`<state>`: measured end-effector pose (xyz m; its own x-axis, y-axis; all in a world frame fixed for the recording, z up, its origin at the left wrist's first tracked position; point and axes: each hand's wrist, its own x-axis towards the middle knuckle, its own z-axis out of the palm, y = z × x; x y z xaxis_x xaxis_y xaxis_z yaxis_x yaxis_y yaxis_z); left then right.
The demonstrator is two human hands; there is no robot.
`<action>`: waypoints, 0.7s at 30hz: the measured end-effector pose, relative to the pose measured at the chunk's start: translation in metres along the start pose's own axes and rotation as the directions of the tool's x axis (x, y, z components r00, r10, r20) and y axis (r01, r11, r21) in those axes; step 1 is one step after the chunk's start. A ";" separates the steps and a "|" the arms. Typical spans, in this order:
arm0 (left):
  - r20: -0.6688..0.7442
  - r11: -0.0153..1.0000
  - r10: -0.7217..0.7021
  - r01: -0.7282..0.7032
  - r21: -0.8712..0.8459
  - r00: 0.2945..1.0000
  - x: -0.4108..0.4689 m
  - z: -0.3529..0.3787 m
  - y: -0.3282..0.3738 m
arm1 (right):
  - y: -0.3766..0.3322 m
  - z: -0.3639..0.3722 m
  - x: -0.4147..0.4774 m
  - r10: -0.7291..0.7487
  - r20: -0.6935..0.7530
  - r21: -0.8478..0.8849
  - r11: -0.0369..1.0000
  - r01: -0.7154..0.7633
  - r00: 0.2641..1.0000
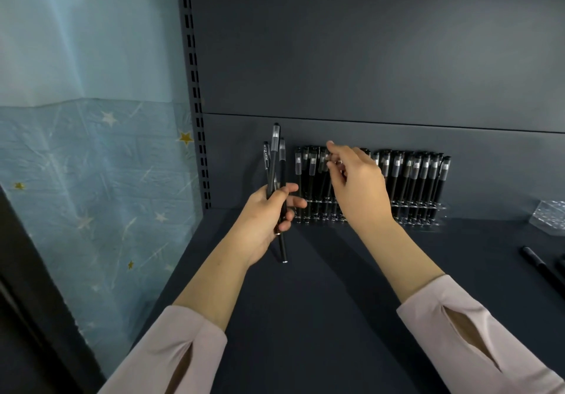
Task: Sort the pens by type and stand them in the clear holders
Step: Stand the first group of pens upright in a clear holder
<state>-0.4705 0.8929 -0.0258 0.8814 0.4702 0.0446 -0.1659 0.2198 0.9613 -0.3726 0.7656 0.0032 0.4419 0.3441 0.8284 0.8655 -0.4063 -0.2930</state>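
Head camera: sole view, looking down on a dark shelf (321, 302) with a dark back panel (367, 57).
Left hand (269, 210): fingers and thumb curled round a bundle of three black pens (275, 164). The bundle is held upright, caps uppermost, just left of the holders and raised off the shelf.
Right hand (357, 186): reaching over the left holder, with thumb and forefinger closed on the cap of one standing pen (326, 158). The remaining fingers are loosely curled, and the fingertip area is slightly blurred.
Left holder (308, 219): clear, set against the back panel. It carries a tight row of upright black capped pens (305, 176) and is partly hidden by the right hand.
Right holder (422, 221): clear, just beside the left holder along the same panel. It is packed with black pens with grey-banded caps (422, 176), all upright.
Third holder (550, 215): clear, on the shelf at the right edge, well apart from the other two.
Loose pens (541, 268): black, lying flat on the shelf at the right edge and partly cut off by the frame.
Sleeves: a pale pink left sleeve (171, 351) and right sleeve (477, 332), both forearms bare.
Surroundings: a slotted upright (195, 88) at the shelf's left side, with a blue star-patterned sheet (91, 164) beyond it.
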 end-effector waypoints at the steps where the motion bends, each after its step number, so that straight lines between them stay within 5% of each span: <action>1: 0.007 1.000 0.006 -0.006 0.001 1.000 0.000 -0.001 0.000 | 0.000 0.000 0.000 -0.005 0.024 -0.008 1.000 0.005 1.000; 11: 0.080 0.994 0.017 -0.009 -0.105 0.997 0.002 -0.006 0.001 | 0.007 0.005 -0.007 0.038 0.265 -0.103 0.995 -0.011 0.964; 16: 0.131 0.998 0.011 -0.003 -0.065 0.991 0.000 -0.006 0.001 | 0.001 -0.002 -0.002 0.172 0.194 0.201 0.957 -0.211 0.966; 21: 0.250 1.000 -0.010 0.008 0.007 0.968 -0.004 -0.004 -0.001 | -0.007 -0.012 0.001 0.356 0.246 0.541 0.721 -0.433 0.901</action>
<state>-0.4752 0.8939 -0.0283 0.9655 0.2396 0.1019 -0.1558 0.2181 0.9634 -0.3806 0.7587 0.0120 0.7647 0.3735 0.5251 0.5607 0.0158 -0.8279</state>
